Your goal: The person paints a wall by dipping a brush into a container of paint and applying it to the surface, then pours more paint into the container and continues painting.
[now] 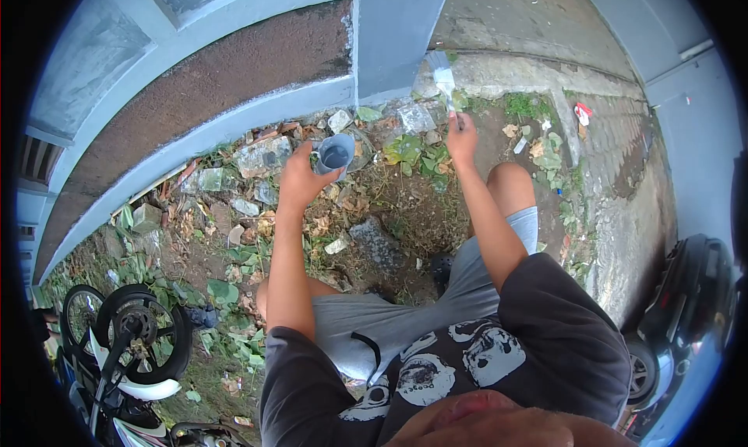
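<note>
My left hand [302, 179] is wrapped round a small grey cup [335, 153] with blue-grey paint inside, held over the rubble at the foot of the wall. In my right hand [462, 142] is a flat paintbrush [443, 79], gripped by its handle with the bristles pointing away from me. The bristles carry pale grey-blue paint and overlap the edge of the concrete strip, just right of the blue-grey pillar [393, 38]. Left of the pillar, a low wall [226, 77] has a rough brown panel framed in light blue-grey.
Broken bricks, stones [263, 157] and leaves cover the ground along the wall. A larger dark stone [375, 243] lies between my knees. Motorcycles [128, 330] stand at lower left, a dark car [674, 322] at lower right. Concrete paving [623, 221] runs along the right.
</note>
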A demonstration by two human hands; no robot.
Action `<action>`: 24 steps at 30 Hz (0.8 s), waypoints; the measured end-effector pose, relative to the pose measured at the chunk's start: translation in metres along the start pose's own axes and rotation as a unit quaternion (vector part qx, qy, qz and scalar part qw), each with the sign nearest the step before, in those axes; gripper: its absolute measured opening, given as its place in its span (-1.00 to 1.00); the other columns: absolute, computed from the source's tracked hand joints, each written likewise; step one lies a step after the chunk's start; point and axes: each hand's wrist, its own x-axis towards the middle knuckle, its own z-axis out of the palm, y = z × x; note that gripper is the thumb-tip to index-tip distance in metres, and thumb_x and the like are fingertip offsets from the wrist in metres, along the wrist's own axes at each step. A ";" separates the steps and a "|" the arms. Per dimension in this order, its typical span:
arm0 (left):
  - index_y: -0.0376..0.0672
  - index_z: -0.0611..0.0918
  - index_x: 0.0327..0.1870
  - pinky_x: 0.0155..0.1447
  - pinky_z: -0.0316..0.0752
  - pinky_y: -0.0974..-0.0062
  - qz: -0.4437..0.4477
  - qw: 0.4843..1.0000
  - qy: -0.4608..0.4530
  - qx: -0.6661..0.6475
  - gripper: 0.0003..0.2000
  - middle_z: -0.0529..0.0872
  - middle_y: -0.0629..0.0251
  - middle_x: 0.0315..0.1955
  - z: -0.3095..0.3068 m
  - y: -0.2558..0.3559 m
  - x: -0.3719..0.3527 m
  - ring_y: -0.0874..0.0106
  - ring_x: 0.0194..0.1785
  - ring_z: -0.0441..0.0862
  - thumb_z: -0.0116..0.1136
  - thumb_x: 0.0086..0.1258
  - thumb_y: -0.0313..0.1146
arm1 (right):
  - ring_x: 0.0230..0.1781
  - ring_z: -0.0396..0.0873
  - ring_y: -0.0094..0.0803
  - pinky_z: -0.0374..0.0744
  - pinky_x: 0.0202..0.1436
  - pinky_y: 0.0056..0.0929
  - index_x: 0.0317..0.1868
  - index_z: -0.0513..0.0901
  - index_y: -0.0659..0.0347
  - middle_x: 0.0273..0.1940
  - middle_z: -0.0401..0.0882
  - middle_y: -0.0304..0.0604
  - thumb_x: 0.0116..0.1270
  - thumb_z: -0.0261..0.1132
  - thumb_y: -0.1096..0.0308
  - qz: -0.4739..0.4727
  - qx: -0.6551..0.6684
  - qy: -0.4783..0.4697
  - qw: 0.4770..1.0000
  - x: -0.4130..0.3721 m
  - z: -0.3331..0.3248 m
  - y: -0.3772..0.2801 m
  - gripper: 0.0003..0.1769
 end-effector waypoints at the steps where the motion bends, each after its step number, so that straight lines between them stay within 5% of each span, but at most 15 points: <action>1: -0.44 0.61 0.10 0.14 0.62 0.17 -0.002 1.000 0.004 -0.001 -0.30 0.73 -0.19 0.00 -0.001 -0.001 0.001 -0.04 0.11 0.72 0.66 -0.03 -0.18 | -0.37 0.65 -0.20 0.55 -0.23 -0.24 0.04 0.63 0.28 -0.37 0.67 0.05 0.52 0.30 0.20 0.029 0.002 0.004 1.000 -0.010 -0.011 0.003 -0.69; 3: -0.47 0.59 0.13 0.17 0.61 0.15 0.001 1.000 -0.001 0.008 -0.25 0.71 -0.22 0.04 -0.001 -0.001 0.000 -0.05 0.14 0.70 0.67 -0.04 -0.16 | -0.38 0.65 -0.22 0.55 -0.24 -0.26 0.03 0.64 0.29 -0.38 0.67 0.02 0.51 0.31 0.21 0.060 0.003 0.006 0.998 -0.012 -0.028 0.001 -0.70; 5: -0.48 0.59 0.14 0.17 0.61 0.15 -0.002 1.000 -0.005 0.010 -0.24 0.71 -0.23 0.04 0.000 -0.003 -0.001 -0.05 0.14 0.70 0.67 -0.04 -0.15 | -0.48 0.50 -0.54 0.44 -0.37 -0.44 0.09 0.66 0.25 -0.51 0.54 -0.19 0.52 0.33 0.20 0.058 0.118 -0.004 0.991 0.001 -0.056 -0.023 -0.68; 6: -0.48 0.59 0.14 0.18 0.60 0.15 -0.002 1.000 -0.007 0.012 -0.24 0.70 -0.24 0.05 0.001 -0.004 -0.001 -0.05 0.14 0.70 0.67 -0.04 -0.15 | -0.48 0.50 -0.54 0.44 -0.37 -0.44 0.09 0.66 0.25 -0.51 0.54 -0.19 0.52 0.33 0.20 0.059 0.118 -0.003 0.991 0.012 -0.067 -0.031 -0.68; 8: -0.47 0.59 0.14 0.17 0.61 0.15 -0.001 1.000 -0.008 0.010 -0.24 0.71 -0.22 0.04 0.005 -0.013 -0.005 -0.05 0.13 0.70 0.67 -0.04 -0.15 | -0.42 0.65 -0.30 0.54 -0.32 -0.33 0.05 0.67 0.23 -0.39 0.66 0.00 0.47 0.36 0.23 -0.083 0.017 0.003 0.996 0.045 -0.086 -0.046 -0.71; 11: -0.45 0.60 0.14 0.15 0.61 0.16 -0.014 1.000 -0.011 0.010 -0.25 0.72 -0.19 0.04 -0.002 -0.005 -0.010 -0.04 0.11 0.71 0.66 -0.04 -0.15 | -0.45 0.62 -0.32 0.53 -0.33 -0.34 0.07 0.69 0.16 -0.41 0.65 -0.01 0.46 0.38 0.21 -0.155 -0.018 -0.003 0.988 0.090 -0.103 -0.055 -0.71; 15: -0.41 0.62 0.04 -0.02 0.61 0.22 0.004 1.000 0.023 0.019 -0.39 0.76 -0.07 -0.08 -0.004 -0.008 -0.016 0.13 -0.04 0.75 0.64 0.02 -0.24 | -0.45 0.61 -0.24 0.53 -0.32 -0.32 0.08 0.70 0.13 -0.38 0.66 0.00 0.44 0.40 0.19 -0.170 -0.110 0.031 0.979 0.117 -0.120 -0.046 -0.69; 18: -0.42 0.61 0.15 0.14 0.61 0.16 -0.038 0.999 -0.011 -0.003 -0.26 0.72 -0.16 0.05 -0.009 -0.012 -0.018 -0.01 0.11 0.71 0.66 -0.04 -0.15 | -0.39 0.65 -0.08 0.56 -0.28 -0.25 0.08 0.71 0.08 -0.32 0.70 0.04 0.44 0.39 0.13 -0.098 -0.124 0.032 0.987 0.107 -0.128 -0.047 -0.69; 21: -0.45 0.59 0.18 0.16 0.61 0.16 -0.024 1.000 0.003 0.019 -0.22 0.71 -0.18 0.06 -0.007 -0.020 -0.019 -0.02 0.12 0.71 0.66 -0.04 -0.14 | -0.30 0.70 0.05 0.59 -0.23 -0.15 0.06 0.72 0.03 -0.27 0.73 0.06 0.45 0.36 0.07 -0.136 -0.057 0.007 0.989 0.098 -0.127 -0.050 -0.69; 24: -0.47 0.58 0.20 0.18 0.60 0.17 -0.030 0.999 -0.008 0.033 -0.19 0.70 -0.20 0.08 -0.009 -0.016 -0.020 -0.02 0.14 0.70 0.66 -0.04 -0.12 | -0.27 0.71 0.06 0.60 -0.21 -0.12 0.06 0.72 0.03 -0.26 0.73 0.07 0.46 0.35 0.08 -0.271 -0.029 0.045 0.961 0.113 -0.114 -0.056 -0.70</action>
